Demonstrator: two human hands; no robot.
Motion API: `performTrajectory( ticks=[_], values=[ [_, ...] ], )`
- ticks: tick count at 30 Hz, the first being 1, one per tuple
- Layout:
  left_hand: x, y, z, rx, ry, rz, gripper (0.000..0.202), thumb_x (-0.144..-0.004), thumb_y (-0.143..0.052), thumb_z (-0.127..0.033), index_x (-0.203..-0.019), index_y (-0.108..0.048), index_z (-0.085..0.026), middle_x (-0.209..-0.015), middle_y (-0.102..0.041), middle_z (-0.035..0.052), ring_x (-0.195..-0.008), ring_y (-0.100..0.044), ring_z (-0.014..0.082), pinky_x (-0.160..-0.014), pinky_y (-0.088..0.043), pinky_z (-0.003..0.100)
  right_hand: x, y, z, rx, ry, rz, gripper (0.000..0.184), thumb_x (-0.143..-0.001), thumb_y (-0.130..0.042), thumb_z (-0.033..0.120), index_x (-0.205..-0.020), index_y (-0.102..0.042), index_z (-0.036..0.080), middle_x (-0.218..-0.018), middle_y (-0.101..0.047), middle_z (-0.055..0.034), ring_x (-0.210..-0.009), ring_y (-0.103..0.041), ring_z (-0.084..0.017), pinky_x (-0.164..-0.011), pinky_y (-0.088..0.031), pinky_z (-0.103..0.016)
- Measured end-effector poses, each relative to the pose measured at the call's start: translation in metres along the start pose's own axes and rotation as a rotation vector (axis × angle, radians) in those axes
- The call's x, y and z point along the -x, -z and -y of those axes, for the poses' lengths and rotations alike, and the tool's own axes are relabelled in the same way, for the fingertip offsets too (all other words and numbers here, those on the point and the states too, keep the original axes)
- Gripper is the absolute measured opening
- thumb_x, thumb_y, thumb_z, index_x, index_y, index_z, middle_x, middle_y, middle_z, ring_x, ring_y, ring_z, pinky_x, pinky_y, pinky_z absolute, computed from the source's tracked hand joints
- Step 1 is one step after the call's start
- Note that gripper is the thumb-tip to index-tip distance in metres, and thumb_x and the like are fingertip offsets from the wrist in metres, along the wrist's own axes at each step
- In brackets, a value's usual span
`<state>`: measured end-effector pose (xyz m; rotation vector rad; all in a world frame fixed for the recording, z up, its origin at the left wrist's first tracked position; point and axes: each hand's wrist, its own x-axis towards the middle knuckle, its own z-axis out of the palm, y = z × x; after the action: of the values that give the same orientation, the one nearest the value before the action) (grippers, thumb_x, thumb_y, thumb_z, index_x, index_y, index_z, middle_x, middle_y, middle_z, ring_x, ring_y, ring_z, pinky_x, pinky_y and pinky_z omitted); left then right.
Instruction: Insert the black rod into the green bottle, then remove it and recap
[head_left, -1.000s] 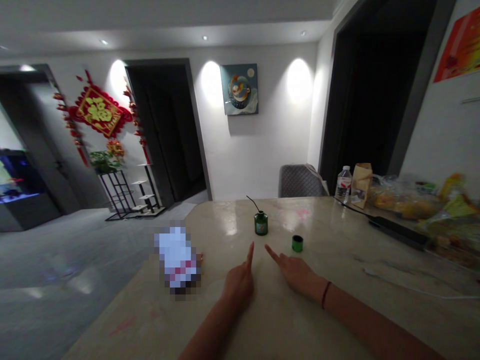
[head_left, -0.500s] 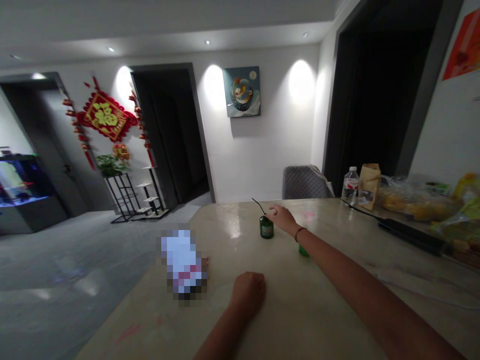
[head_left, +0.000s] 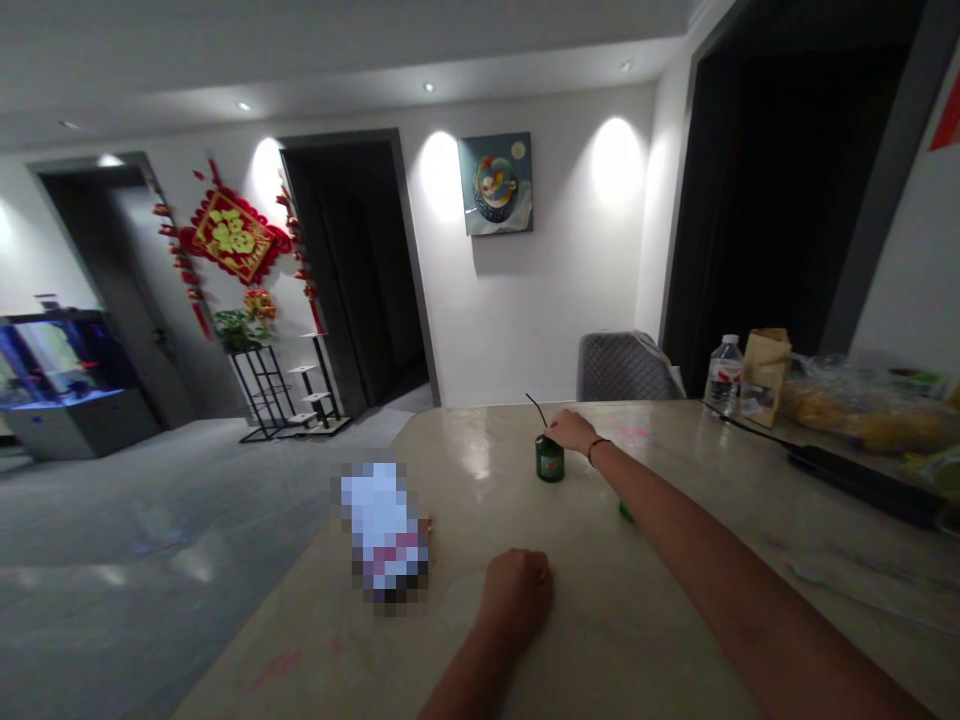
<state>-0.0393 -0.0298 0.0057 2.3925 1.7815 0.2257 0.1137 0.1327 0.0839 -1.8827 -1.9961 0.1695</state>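
"What is the largest thing?"

"A pale, glossy, marble-patterned table [head_left: 345, 665]. On it stands a small, round, dark green bottle [head_left: 550, 467]. A grey quilted chair [head_left: 622, 368] is beyond the bottle, to its right."

"And the hands?"

"They are apart. The left hand [head_left: 517, 590], curled into a fist, is on the near side of the bottle, away from it. The right hand [head_left: 574, 432] is bent at the bottle's top; I cannot tell whether it grips."

"Smaller things?"

"A bright green object [head_left: 627, 512], mostly hidden by the right forearm [head_left: 712, 560], right of the bottle. A thin black stick [head_left: 535, 405] slants up-left above the bottle."
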Motion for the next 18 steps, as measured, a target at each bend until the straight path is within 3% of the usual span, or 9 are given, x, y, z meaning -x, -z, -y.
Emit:
performTrajectory(
  ticks=[6,9,13,18],
  values=[
    [-0.002,-0.003,0.002,0.013,0.022,-0.022,0.025,-0.073,-0.039,-0.019,-0.067,-0.063,-0.016,-0.067,-0.061,0.0042,-0.059,-0.049,0.0098,-0.054,-0.026,0.022,-0.002,0.013,0.006,-0.001,0.005,-0.112,0.027,-0.078,-0.041,0.026,-0.082,-0.066,0.014,-0.090,-0.066,-0.0110,-0.082,-0.059,-0.018,-0.062,-0.038,-0.023],
    [-0.003,-0.005,0.004,0.010,0.010,-0.030,0.024,-0.074,-0.039,-0.020,-0.067,-0.062,-0.016,-0.065,-0.059,0.0031,-0.059,-0.048,0.0101,-0.054,-0.026,0.022,-0.003,0.032,0.008,-0.021,0.019,-0.249,0.034,-0.084,-0.031,0.029,-0.089,-0.062,0.014,-0.092,-0.064,-0.0103,-0.083,-0.057,-0.016,-0.063,-0.036,-0.023],
    [-0.003,-0.006,0.004,0.019,-0.006,-0.031,0.023,-0.074,-0.040,-0.019,-0.068,-0.062,-0.017,-0.065,-0.058,0.0025,-0.059,-0.047,0.0101,-0.056,-0.027,0.022,-0.002,0.066,0.007,-0.108,0.085,-0.448,0.032,-0.083,-0.035,0.032,-0.081,-0.061,0.013,-0.078,-0.064,-0.0070,-0.071,-0.055,-0.014,-0.059,-0.033,-0.022],
    [-0.001,-0.003,0.003,0.038,-0.004,-0.050,0.022,-0.074,-0.040,-0.020,-0.067,-0.061,-0.017,-0.065,-0.058,0.0022,-0.059,-0.046,0.0098,-0.055,-0.026,0.021,0.018,0.098,0.006,-0.093,0.077,-0.356,0.038,-0.080,-0.040,0.040,-0.064,-0.062,0.014,-0.061,-0.062,-0.0055,-0.057,-0.053,-0.012,-0.053,-0.031,-0.022]
  ],
)
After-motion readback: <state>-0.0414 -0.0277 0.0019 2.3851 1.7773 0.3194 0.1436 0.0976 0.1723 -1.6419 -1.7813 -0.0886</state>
